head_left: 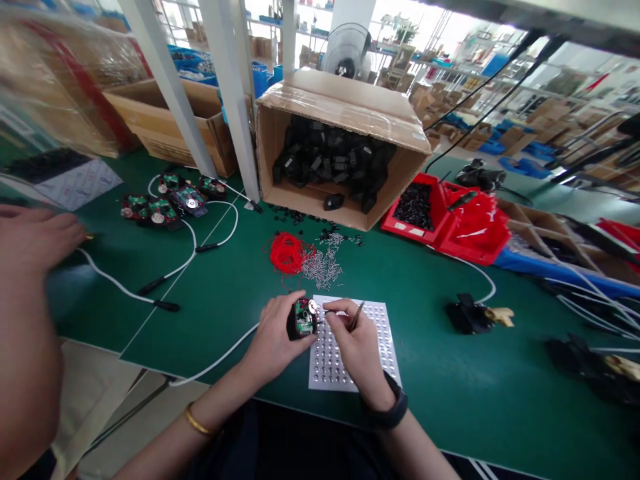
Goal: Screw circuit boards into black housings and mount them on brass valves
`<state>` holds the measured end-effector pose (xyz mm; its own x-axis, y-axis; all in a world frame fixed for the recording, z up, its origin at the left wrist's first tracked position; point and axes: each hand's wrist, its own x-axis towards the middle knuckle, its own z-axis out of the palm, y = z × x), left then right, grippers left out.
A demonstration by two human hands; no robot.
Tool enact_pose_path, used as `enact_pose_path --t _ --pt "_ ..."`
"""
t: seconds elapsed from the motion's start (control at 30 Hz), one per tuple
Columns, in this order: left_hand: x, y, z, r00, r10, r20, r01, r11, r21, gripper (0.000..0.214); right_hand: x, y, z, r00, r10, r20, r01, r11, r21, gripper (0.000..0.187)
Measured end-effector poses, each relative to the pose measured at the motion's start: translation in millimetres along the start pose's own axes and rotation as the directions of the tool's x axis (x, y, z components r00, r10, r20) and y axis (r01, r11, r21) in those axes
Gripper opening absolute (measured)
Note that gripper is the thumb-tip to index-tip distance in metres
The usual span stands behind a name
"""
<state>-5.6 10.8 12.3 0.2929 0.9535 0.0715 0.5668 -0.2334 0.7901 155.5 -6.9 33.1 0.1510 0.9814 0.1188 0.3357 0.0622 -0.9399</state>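
Note:
My left hand (275,333) is closed around a small black housing with a green circuit board (305,319) inside. A round silvery disc sits at the board's upper right corner. Just right of it, my right hand (356,340) is pinched, with a dark, slim tool like tweezers (357,316) sticking up between thumb and fingers. Something small and black shows at its fingertips, too small to name. Under my right hand lies a white sheet (320,377) with rows of shiny round dots. A white cable (220,360) runs left from near my left hand.
Red wire (286,253) and loose metal pins (323,268) lie ahead. Behind stands a carton (345,100) of black housings, with red bins (415,210) beside it. Several wired circuit boards (165,207) lie left. Another person's hand (37,237) rests at far left.

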Motion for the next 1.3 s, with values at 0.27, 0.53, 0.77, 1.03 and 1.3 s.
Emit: enact_pose_path --t 0.27,0.53,0.77,1.03,1.3 --pt "-4 -1 5.5 0.998 -0.040 -0.040 0.040 0.999 0.013 0.070 6 -2 10 0.965 -0.189 0.182 0.230 0.944 -0.238 0.016" --pt "-4 3 0.6 0.999 0.052 0.013 -0.053 0.999 0.010 0.060 14 -6 -5 0.791 -0.293 0.537 0.470 0.853 -0.227 0.034" --pt "-2 5 -5.2 0.996 0.079 0.039 -0.079 0.997 0.009 0.046 13 1 -6 0.750 -0.392 0.533 0.585 0.770 -0.256 0.037" --pt "0 4 -2.6 0.995 0.075 0.064 -0.077 0.996 0.042 0.048 12 5 9 0.848 -0.332 0.413 0.482 0.806 -0.344 0.013" --pt "0 -17 -14.3 0.985 -0.127 0.113 0.149 0.966 -0.214 0.062 7 14 -14 0.983 0.182 -0.020 -0.175 0.968 0.182 0.040"
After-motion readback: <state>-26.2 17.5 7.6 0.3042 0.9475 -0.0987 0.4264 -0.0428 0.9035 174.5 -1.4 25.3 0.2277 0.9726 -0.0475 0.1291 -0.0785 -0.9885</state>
